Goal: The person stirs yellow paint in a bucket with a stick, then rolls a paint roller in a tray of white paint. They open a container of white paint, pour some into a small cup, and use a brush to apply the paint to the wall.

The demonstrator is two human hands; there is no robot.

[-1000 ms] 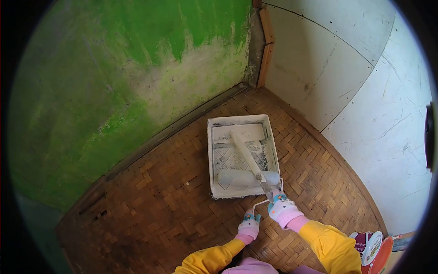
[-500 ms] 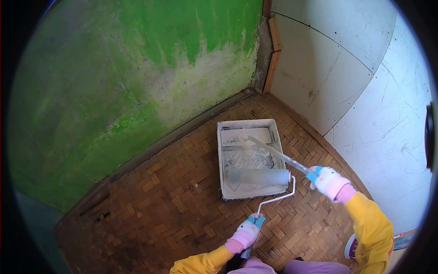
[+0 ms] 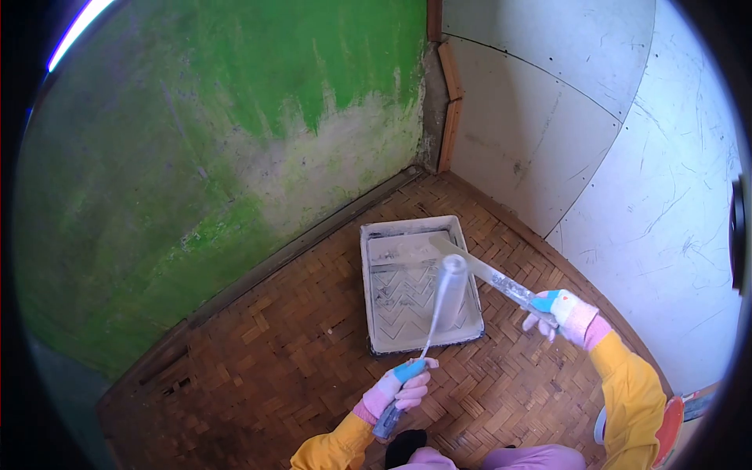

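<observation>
My left hand (image 3: 401, 387), in a pink and white glove with blue on it, is wrapped round the handle of a paint roller (image 3: 450, 296). The roller's sleeve overlaps the right half of a paint tray (image 3: 423, 345) in this view, seen with one end towards me. A flat, paint-smeared stick (image 3: 501, 282) is gripped in my right hand (image 3: 565, 315), gloved the same way. Its far tip reaches over the tray's upper part. White paint coats the tray's deep end and its zigzag-ribbed slope.
Woven bamboo matting (image 3: 266, 360) covers the floor. On the left rises a green wall (image 3: 180, 157) with a worn, pale patch; white panels (image 3: 540, 133) form the right wall. A red round thing (image 3: 670, 427) lies by my right sleeve.
The roller has turned from lying sideways across the tray's near end to pointing lengthwise. My left hand has rotated with it. The view has shifted slightly; the stick stays over the tray.
</observation>
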